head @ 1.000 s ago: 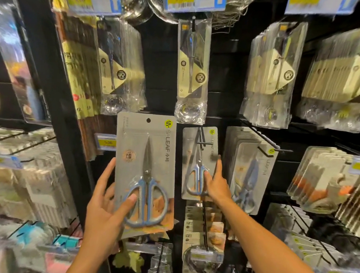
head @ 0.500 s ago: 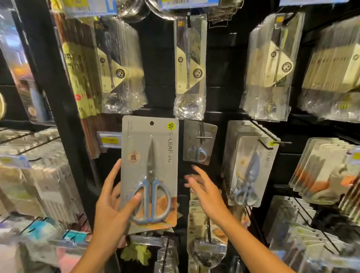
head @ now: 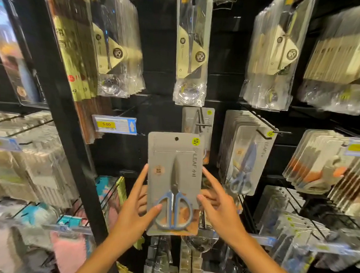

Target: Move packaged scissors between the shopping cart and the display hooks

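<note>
The person holds one packaged pair of scissors (head: 173,183) upright in front of the black display rack (head: 51,86). The left hand (head: 135,209) grips the card's left edge: its thumb lies across the blue handle loops on the front, its forefinger runs straight up the edge, and the other fingers pass behind. The right hand (head: 219,208) takes the right edge in a loose grip, forefinger stretched up along the card and thumb touching the edge beside the handles; its remaining fingers are hidden behind the card.

The card is a grey blister pack, and the scissors sealed inside it stand with their long axis vertical, blades pointing up and blue handles down, just above the left thumb. The hang hole at the top of the card sits well above both grips.

Directly above and behind the held pack, a second scissors pack (head: 197,124) hangs on a display hook (head: 201,121). Right of the right hand's grip, a row of similar scissors packs (head: 245,159) hangs on another hook. Left of the left hand's grip, and higher, a price label (head: 114,124) reads 5.00. Clear bags of metal utensils (head: 192,48) hang on the top row.
</note>
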Demonstrator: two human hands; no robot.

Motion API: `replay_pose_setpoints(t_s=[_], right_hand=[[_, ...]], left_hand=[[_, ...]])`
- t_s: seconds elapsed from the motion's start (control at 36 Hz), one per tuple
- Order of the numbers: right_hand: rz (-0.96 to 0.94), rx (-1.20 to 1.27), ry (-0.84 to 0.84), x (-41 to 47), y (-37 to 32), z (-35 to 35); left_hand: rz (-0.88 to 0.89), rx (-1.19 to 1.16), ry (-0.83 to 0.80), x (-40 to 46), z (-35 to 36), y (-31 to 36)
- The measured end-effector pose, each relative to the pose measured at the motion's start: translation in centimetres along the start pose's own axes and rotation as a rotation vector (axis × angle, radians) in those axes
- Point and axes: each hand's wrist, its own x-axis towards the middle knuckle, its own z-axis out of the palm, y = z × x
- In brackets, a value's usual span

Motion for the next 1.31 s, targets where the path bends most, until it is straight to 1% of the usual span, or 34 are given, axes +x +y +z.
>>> replay_pose_setpoints(t_s=[0.17, 0.33, 0.44, 0.64, 0.75, 0.86, 0.94, 1.08, 1.22, 1.31], right_hand=[[0.010, -0.045, 0.150, -0.8, 0.6, -1.5], [0.021, -0.016, 0.229, -0.8, 0.5, -2.7], [0.015, 0.011, 0.263, -0.9, 0.2, -2.7], [0.011, 0.044, 0.269, -1.0, 0.7, -2.5], [0.001, 0.042, 0.300, -0.9, 2.0, -2.2], [-0.010, -0.030, 0.286, 0.0, 3.1, -2.4], [0.013, -0.100, 0.235, 1.1, 3.8, -2.6], [0.040, -0.213, 0.169, 3.1, 4.6, -2.1], [0.052, -0.269, 0.065, 6.1, 5.0, -1.9], [0.064, -0.340, 0.024, 8.5, 5.4, -2.2]], left_hand=[[0.058, 0.088, -0.113, 1.6, 1.4, 0.6], [0.059, 0.038, -0.161, 3.1, 2.3, 1.1], [0.054, 0.018, -0.182, 3.5, 2.7, 1.1], [0.047, 0.020, -0.206, 3.8, 2.8, 0.9], [-0.016, 0.017, -0.254, 4.0, 2.8, 0.8], [-0.031, 0.087, -0.281, 5.1, 2.8, 0.3], [-0.047, 0.105, -0.293, 6.2, 2.8, 0.1], [-0.066, 0.153, -0.357, 7.9, 3.6, 0.2], [-0.122, 0.164, -0.318, 11.1, 4.5, -0.3], [-0.191, 0.183, -0.286, 13.6, 4.8, -0.8]])
